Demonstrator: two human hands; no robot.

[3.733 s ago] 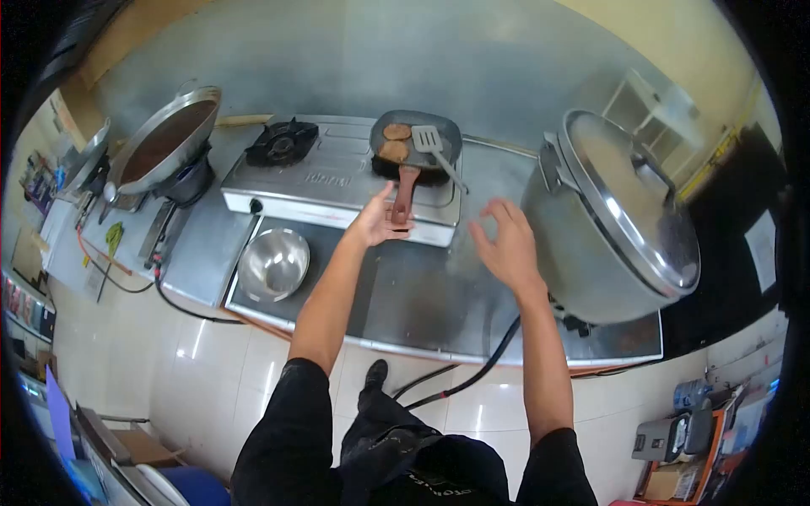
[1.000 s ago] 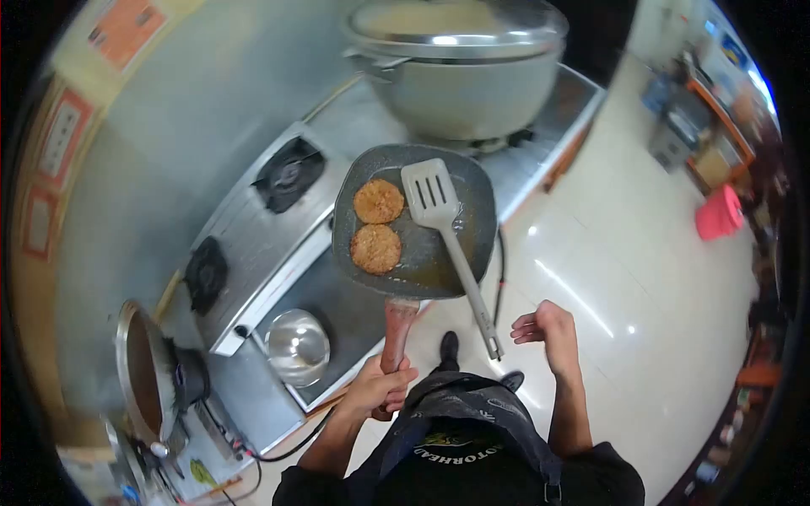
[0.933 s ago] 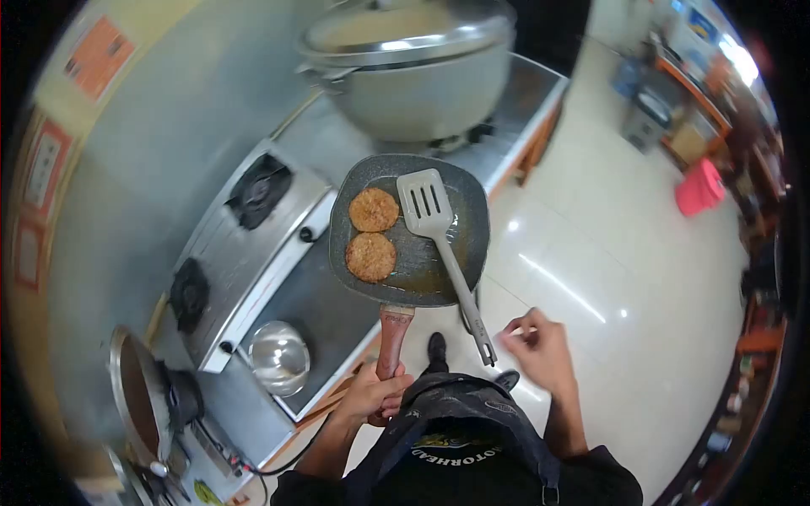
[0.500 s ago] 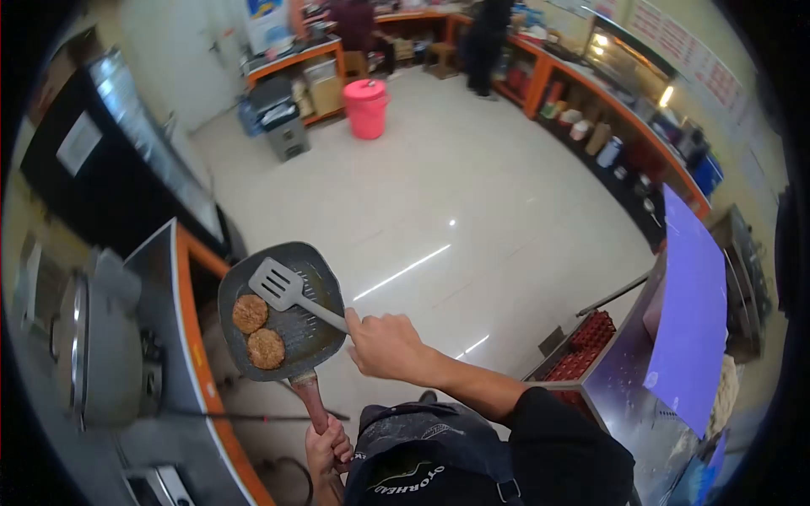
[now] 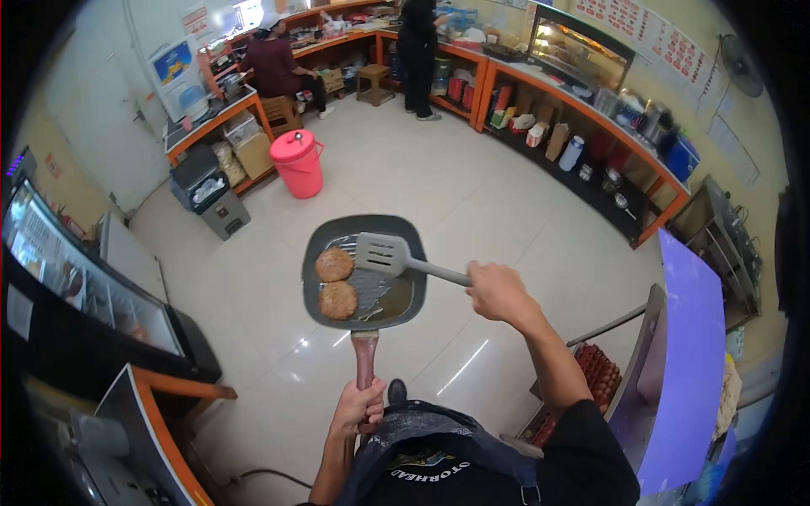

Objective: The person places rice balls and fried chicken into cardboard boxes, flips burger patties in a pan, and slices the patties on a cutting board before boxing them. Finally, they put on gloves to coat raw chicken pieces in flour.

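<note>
A square dark grill pan is held out over the floor, with my left hand closed round its reddish-brown handle. Two browned patties, an upper one and a lower one, lie in its left half, and shiny oil shows at the right. My right hand grips the end of a grey slotted spatula. The spatula's head is over the upper middle of the pan, beside the upper patty; whether it touches the pan's surface I cannot tell.
A pink lidded bucket and a grey bin stand ahead. One person sits on a stool; another stands by the orange-edged counter. A fridge is left; egg trays and a purple panel are right.
The view has turned, and the pan now appears farther right and away from the left counter. The spatula and both hands have moved right with it. The patties remain in the pan.
</note>
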